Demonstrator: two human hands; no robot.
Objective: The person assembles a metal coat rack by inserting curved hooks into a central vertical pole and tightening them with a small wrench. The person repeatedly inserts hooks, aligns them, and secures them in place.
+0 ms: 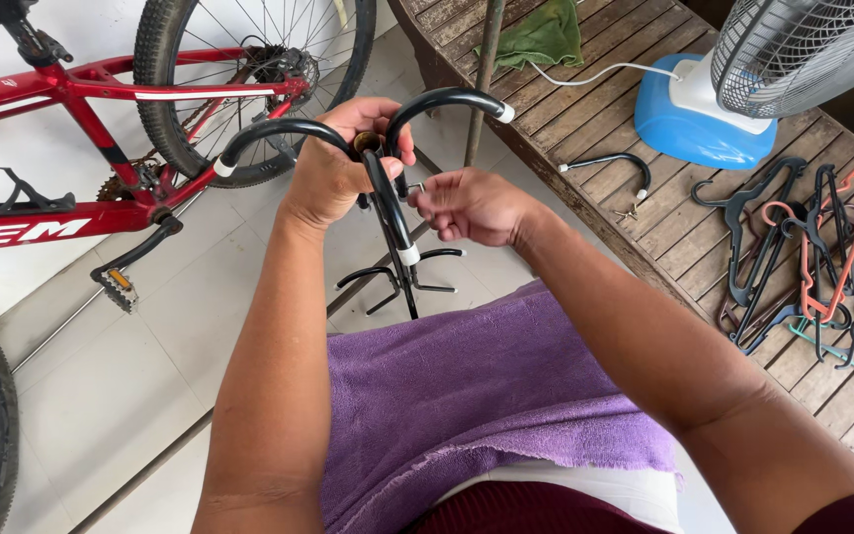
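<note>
Over a purple towel (476, 396) on the lap, the right hand (471, 205) pinches a small metal piece at a black metal stand's (394, 213) stem. The left hand (333, 163) clamps its hub, where curved white-tipped arms branch. Beyond leans a red bicycle (101, 99).

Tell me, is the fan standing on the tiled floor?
No, the fan with its blue base stands on the wooden slatted bench, beside a pile of clothes hangers.
</note>
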